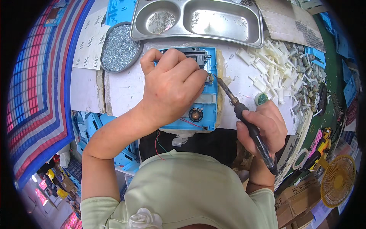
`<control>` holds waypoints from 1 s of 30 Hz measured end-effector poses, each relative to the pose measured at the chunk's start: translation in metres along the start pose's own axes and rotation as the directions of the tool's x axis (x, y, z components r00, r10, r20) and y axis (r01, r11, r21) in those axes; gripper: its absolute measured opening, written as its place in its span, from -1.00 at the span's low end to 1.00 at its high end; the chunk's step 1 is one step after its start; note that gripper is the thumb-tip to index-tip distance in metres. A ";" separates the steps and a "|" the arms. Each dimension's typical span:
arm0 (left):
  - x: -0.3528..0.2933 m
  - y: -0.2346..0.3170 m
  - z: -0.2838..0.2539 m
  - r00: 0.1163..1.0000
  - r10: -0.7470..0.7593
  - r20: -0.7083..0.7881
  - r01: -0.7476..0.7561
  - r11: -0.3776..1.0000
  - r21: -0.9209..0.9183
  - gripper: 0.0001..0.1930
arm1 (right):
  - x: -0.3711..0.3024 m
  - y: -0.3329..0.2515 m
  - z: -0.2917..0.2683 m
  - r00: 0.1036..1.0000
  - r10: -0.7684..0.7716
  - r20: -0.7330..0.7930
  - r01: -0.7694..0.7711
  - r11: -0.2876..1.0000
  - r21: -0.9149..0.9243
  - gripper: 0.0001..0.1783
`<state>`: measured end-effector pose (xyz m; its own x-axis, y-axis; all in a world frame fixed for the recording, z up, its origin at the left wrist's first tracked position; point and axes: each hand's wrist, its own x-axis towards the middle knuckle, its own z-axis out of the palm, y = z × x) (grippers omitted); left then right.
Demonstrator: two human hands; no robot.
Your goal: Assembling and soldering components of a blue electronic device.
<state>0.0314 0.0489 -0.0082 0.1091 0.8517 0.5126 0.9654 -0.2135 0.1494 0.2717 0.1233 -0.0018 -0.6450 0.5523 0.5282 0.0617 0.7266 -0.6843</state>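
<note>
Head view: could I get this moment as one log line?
left hand: over blue casing, grasp hidden; right hand: holding soldering iron; tip: by casing's right edge; beyond: steel tray; right side: white parts

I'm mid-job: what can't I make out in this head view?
All in the head view:
What the left hand holds or touches: hidden by the hand itself.
The part of the blue casing beneath it: covered by hand and wrist.
Whether the tip of the soldering iron makes contact: too small.
The far rim of the steel tray: cut off by the top edge.
</note>
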 end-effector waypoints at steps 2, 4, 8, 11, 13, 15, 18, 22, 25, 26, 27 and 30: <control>0.000 0.000 0.000 1.000 0.003 0.006 -0.003 1.000 0.002 -0.77 | 0.002 0.001 0.004 1.000 -0.016 -0.024 0.017 1.000 0.011 -0.60; 0.000 0.000 0.000 1.000 0.007 0.012 -0.007 1.000 0.004 -0.76 | 0.003 0.002 0.005 0.999 -0.020 -0.029 0.020 1.000 0.010 -0.60; 0.000 -0.002 -0.003 0.999 0.018 0.035 -0.019 1.000 0.007 -0.75 | 0.002 -0.001 0.003 1.000 0.007 0.029 -0.007 1.000 -0.002 -0.72; 0.002 -0.002 -0.005 0.998 0.026 0.053 -0.026 1.000 0.008 -0.75 | 0.003 0.003 0.007 0.999 -0.022 -0.025 0.022 1.000 -0.014 -0.62; 0.001 -0.002 -0.005 0.998 0.025 0.059 -0.026 1.000 0.012 -0.75 | 0.004 0.001 0.006 1.000 -0.011 -0.025 0.011 1.000 -0.013 -0.62; 0.000 -0.002 -0.005 0.998 0.024 0.062 -0.025 1.000 0.017 -0.75 | 0.004 0.000 0.005 1.000 -0.005 -0.031 0.005 1.000 -0.008 -0.63; 0.002 -0.001 -0.006 0.997 0.025 0.067 -0.026 1.000 0.012 -0.75 | 0.003 0.000 0.003 0.999 -0.004 -0.043 0.004 1.000 -0.004 -0.62; 0.001 -0.002 -0.006 0.997 0.026 0.069 -0.027 1.000 0.009 -0.74 | 0.002 0.002 0.002 0.999 -0.013 -0.052 0.012 1.000 -0.008 -0.59; 0.002 -0.001 -0.007 0.997 0.023 0.073 -0.023 1.000 0.004 -0.74 | 0.002 0.002 0.002 0.998 -0.014 -0.054 0.014 1.000 -0.009 -0.59; 0.002 -0.001 -0.006 0.997 0.023 0.072 -0.024 1.000 0.005 -0.74 | 0.002 0.001 0.002 0.999 -0.013 -0.052 0.013 1.000 -0.012 -0.59; 0.002 -0.001 -0.006 0.997 0.024 0.072 -0.025 1.000 0.006 -0.74 | 0.002 0.001 0.002 0.999 -0.011 -0.051 0.010 1.000 -0.009 -0.59; 0.002 -0.001 -0.007 0.997 0.024 0.079 -0.025 1.000 0.013 -0.74 | 0.002 0.000 0.001 0.999 -0.007 -0.047 0.007 1.000 -0.004 -0.59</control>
<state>0.0288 0.0476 -0.0019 0.1507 0.8813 0.4478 0.9653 -0.2289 0.1257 0.2696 0.1242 -0.0011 -0.6092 0.5657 0.5557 0.0608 0.7321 -0.6785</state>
